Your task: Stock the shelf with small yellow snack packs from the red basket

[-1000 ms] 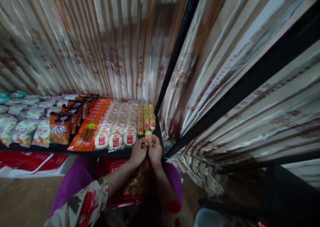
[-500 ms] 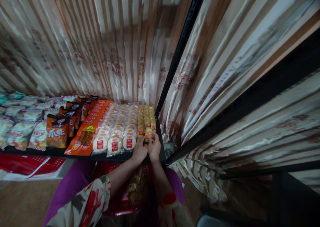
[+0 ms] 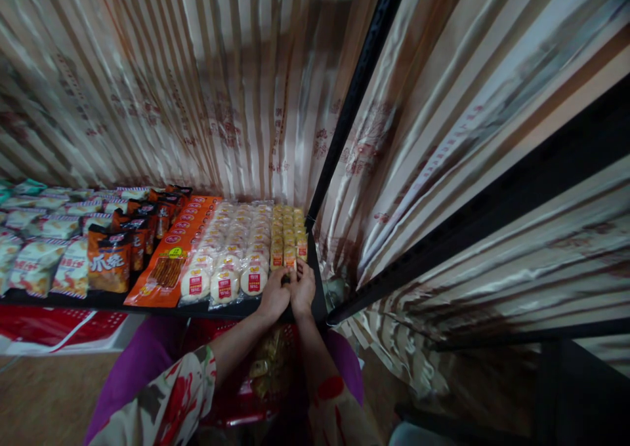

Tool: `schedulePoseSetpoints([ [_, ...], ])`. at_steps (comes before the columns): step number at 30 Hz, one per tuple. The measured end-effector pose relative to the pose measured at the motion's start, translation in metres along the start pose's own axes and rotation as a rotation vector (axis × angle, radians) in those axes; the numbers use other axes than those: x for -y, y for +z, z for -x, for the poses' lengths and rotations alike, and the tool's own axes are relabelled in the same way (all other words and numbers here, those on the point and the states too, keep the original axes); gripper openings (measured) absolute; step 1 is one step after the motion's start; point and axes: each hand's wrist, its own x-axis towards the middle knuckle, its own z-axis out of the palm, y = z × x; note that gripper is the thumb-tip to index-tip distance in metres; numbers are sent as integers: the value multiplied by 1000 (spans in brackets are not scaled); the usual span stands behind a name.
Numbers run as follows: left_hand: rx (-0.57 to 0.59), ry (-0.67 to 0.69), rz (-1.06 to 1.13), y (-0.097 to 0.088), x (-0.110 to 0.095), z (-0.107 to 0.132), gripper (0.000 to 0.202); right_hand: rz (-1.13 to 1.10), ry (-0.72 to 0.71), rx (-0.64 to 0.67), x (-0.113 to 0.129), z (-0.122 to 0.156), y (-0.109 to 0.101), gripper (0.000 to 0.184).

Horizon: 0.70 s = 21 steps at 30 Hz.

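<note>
My left hand (image 3: 274,296) and my right hand (image 3: 303,290) meet at the front right corner of a black shelf (image 3: 147,305). Their fingers pinch a small yellow snack packet (image 3: 289,257) at the front of the rows of yellow packets (image 3: 288,226). Both hands are closed around it. Just left of my left hand lie round white cakes in clear wrap (image 3: 231,249).
Further left on the shelf are flat orange packs (image 3: 172,256), dark orange bags (image 3: 111,262) and pale snack bags (image 3: 34,262). A red basket (image 3: 236,374) with packets sits on my lap below the shelf. Striped curtain (image 3: 221,85) and black frame bars (image 3: 354,98) surround the shelf.
Both hands have pushed the yellow packet back from the shelf's front edge until it joined the rows. The view shifted slightly.
</note>
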Motion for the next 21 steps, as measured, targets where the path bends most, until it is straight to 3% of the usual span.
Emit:
schedulePoseSetpoints([
  [6,-3,11,53,-4,0,1,45,146,-61,35,7,3,-5,37],
  [14,-24,-66,40,-8,0,3,46,0,-18,45,11,2,-1,37],
  [21,-31,-116,50,-9,3,2,48,27,-44,-7,10,2,1,28],
])
